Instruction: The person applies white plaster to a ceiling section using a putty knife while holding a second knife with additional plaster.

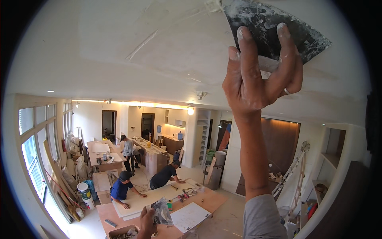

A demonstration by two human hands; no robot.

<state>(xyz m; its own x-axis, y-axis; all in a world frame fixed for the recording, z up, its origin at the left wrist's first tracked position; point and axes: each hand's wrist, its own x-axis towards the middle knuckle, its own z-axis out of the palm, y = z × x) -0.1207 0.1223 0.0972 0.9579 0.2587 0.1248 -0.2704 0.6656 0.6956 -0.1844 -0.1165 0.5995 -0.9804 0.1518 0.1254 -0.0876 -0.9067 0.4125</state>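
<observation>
My right hand (pixel 254 85) reaches up to the ceiling (pixel 95 55), its fingers spread over the back of a wide putty knife (pixel 260 18). The dark blade is smeared with white filler and lies close against the ceiling. White filler also marks my fingertips. A raised whitish streak (pixel 142 44) runs across the ceiling to the left of the blade. Low in the view, my left hand (pixel 147 224) is closed around a second putty knife (pixel 162 211), whose blade is smeared grey and white. The handle of that knife is mostly hidden by my fingers.
Below stands a work table (pixel 221 199) with boards and tools; two people lean over it, and others work farther back. A stepladder (pixel 292 171) stands at the right, near shelves (pixel 330 159). Buckets (pixel 84 191) and leaning boards line the windows. A light fitting (pixel 201 95) hangs from the ceiling.
</observation>
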